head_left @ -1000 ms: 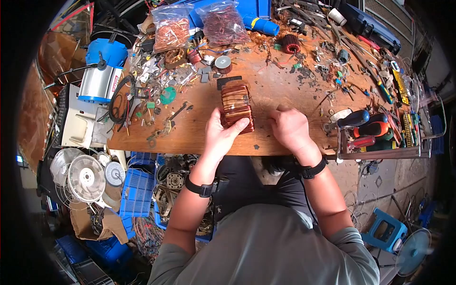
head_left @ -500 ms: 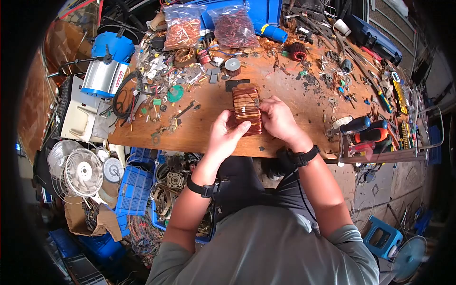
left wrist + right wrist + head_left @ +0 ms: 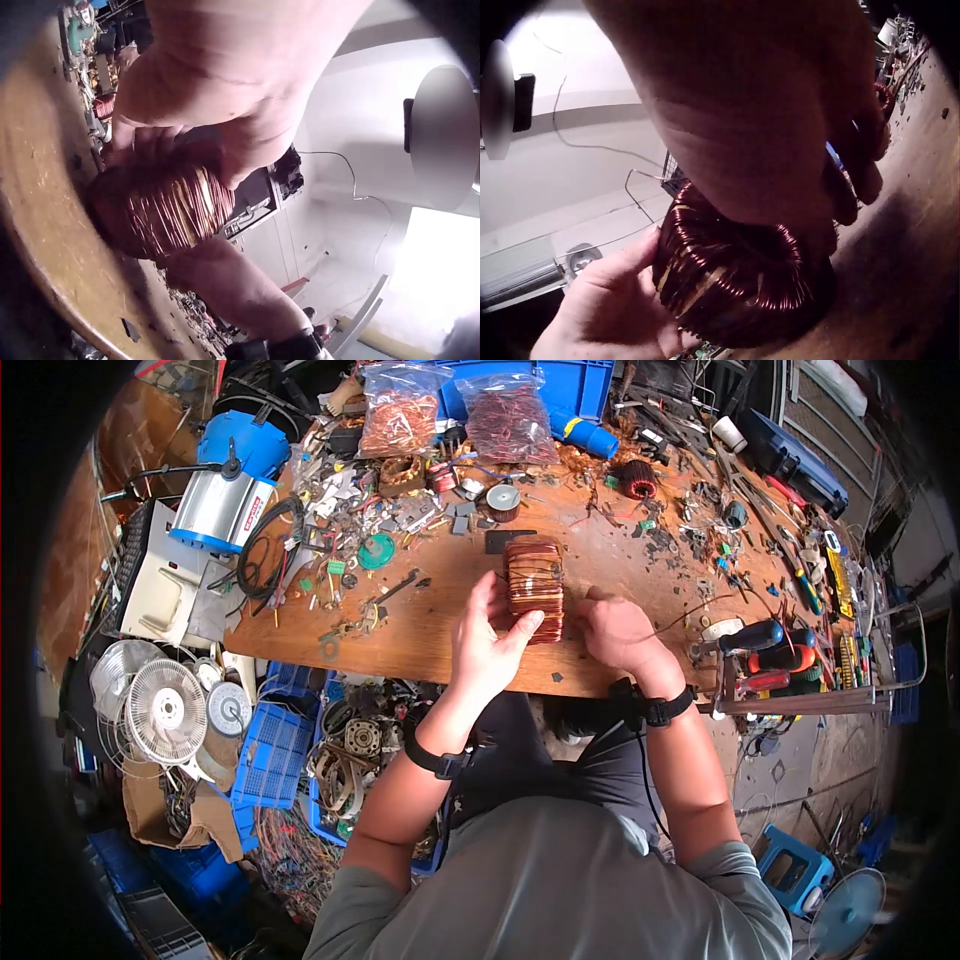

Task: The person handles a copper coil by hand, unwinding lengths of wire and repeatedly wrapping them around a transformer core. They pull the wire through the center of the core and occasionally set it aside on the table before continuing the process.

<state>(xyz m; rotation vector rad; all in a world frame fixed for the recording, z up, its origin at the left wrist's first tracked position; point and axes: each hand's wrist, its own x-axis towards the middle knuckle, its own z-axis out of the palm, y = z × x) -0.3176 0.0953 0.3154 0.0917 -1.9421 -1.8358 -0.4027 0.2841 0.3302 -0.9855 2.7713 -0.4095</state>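
Observation:
A thick ring-shaped coil wound with copper wire (image 3: pixel 535 585) stands over the front of the workbench. My left hand (image 3: pixel 490 640) grips it from the left, thumb on the near face. Rows of shiny turns run round the coil (image 3: pixel 705 262) and into its centre hole in the right wrist view. Close by its right side is my right hand (image 3: pixel 620 635), fingers curled, pinching a loose strand of the winding. That copper strand (image 3: pixel 632 193) bends out past the hand, and in the head view it arcs off to the right. The right fingertips are partly hidden.
Bags of copper scrap (image 3: pixel 402 420) lie at the back near a blue bin (image 3: pixel 590 390). A small wound rotor (image 3: pixel 638 480) and a metal-topped spool (image 3: pixel 503 498) sit behind the coil. Screwdrivers (image 3: pixel 752 636) stand in a rack at the right edge. Scrap litters the bench.
The right hand came in against the coil, then drew back to the right, and a loose wire now arcs out beside it. The left hand keeps holding the coil.

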